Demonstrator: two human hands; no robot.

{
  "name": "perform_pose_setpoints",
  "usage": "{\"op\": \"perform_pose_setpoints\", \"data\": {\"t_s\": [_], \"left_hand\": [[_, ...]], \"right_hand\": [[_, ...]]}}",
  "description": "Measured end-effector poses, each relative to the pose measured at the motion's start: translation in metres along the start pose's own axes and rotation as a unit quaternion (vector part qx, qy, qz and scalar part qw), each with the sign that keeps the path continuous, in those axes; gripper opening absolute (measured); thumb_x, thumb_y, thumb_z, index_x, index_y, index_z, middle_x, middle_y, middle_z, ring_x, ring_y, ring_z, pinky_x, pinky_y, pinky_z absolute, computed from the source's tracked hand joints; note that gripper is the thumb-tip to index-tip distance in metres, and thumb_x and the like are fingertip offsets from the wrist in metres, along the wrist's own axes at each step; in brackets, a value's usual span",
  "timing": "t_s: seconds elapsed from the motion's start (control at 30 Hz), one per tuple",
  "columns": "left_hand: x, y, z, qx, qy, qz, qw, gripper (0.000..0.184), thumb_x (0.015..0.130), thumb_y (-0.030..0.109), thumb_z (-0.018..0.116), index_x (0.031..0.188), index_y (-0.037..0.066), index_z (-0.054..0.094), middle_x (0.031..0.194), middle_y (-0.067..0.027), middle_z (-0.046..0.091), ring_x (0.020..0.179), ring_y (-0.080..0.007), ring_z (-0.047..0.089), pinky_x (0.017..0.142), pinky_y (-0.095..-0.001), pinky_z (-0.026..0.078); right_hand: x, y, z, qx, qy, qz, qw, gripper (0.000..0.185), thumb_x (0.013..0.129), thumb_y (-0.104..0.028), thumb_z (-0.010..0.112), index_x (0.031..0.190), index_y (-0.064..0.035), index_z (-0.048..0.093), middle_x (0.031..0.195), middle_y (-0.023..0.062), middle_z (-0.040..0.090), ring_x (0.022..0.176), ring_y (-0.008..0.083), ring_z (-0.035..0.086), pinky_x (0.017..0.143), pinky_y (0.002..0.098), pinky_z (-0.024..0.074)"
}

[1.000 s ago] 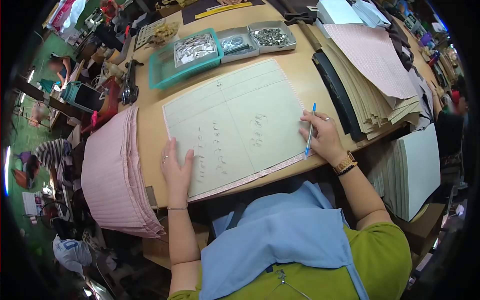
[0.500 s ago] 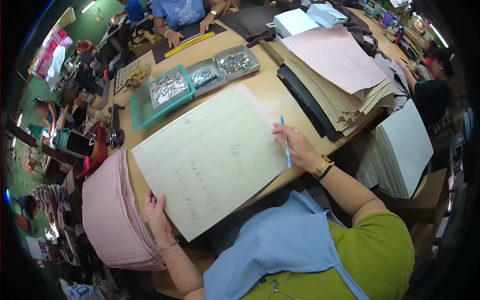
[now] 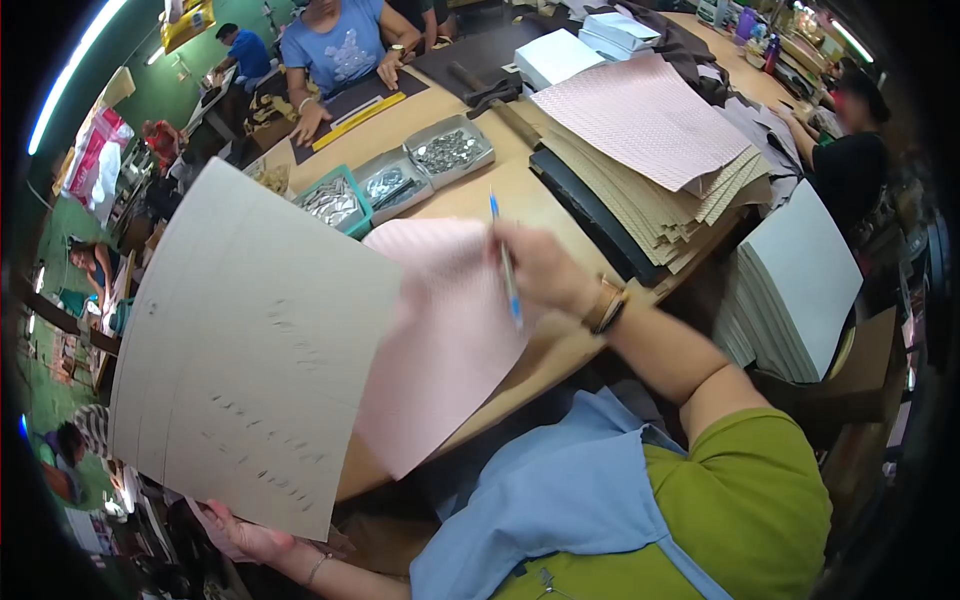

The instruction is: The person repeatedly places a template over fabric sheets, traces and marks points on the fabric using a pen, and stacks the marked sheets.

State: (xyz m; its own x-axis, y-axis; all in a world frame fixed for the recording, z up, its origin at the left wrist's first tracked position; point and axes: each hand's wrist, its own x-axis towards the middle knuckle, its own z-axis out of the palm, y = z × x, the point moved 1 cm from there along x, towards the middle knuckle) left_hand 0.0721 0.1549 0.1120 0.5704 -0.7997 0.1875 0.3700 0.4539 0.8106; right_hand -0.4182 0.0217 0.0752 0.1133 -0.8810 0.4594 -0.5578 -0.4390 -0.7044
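Observation:
My left hand [image 3: 245, 535] grips the lower edge of a large grey-beige cardboard sheet [image 3: 260, 330], which is raised and tilted at the left. Ruled lines and rows of small dark marks run across the board. My right hand [image 3: 540, 268] is closed around a blue-and-clear pen [image 3: 512, 285], also pinching the upper right edge of a pink patterned sheet [image 3: 450, 345]. That sheet curves up off the table and is partly behind the board. Motion blurs the right fingers somewhat.
Trays of metal parts [image 3: 448, 150] and a teal basket [image 3: 360, 215] stand ahead. Patterned sheets [image 3: 650, 120] are piled at the right, beside a white board stack [image 3: 800, 280]. Across the table, a person in blue [image 3: 340, 50] has hands by a yellow ruler [image 3: 360, 120].
The cardboard has lifted and swung left, apart from the pink sheet that lay beneath it. My right hand has moved left with the pen and the pink sheet.

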Motion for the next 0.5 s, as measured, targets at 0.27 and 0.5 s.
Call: {"op": "perform_pose_setpoints", "data": {"t_s": [0.27, 0.5], "left_hand": [[0.010, -0.007, -0.039, -0.109, -0.080, -0.161, 0.978, 0.050, 0.102, 0.031, 0.050, 0.142, 0.002, 0.045, 0.143, -0.0112, 0.050, 0.130, -0.0272, 0.046, 0.111, -0.0412, 0.032], [0.004, -0.035, 0.000, -0.139, -0.108, -0.204, 0.963, 0.045, 0.100, 0.027, 0.053, 0.138, 0.002, 0.049, 0.138, -0.0105, 0.054, 0.126, -0.0263, 0.050, 0.108, -0.0410, 0.037]], "right_hand": [[0.118, 0.025, -0.362, -0.311, 0.095, 0.023, 0.945, 0.039, 0.090, -0.041, 0.068, 0.107, -0.0076, 0.058, 0.097, 0.0082, 0.066, 0.086, 0.0195, 0.064, 0.077, 0.0357, 0.0509], [0.075, 0.186, -0.378, -0.514, 0.127, 0.253, 0.810, 0.078, 0.075, -0.071, 0.068, 0.113, -0.0037, 0.060, 0.104, 0.0235, 0.068, 0.100, 0.0396, 0.065, 0.087, 0.0452, 0.0503]]}}
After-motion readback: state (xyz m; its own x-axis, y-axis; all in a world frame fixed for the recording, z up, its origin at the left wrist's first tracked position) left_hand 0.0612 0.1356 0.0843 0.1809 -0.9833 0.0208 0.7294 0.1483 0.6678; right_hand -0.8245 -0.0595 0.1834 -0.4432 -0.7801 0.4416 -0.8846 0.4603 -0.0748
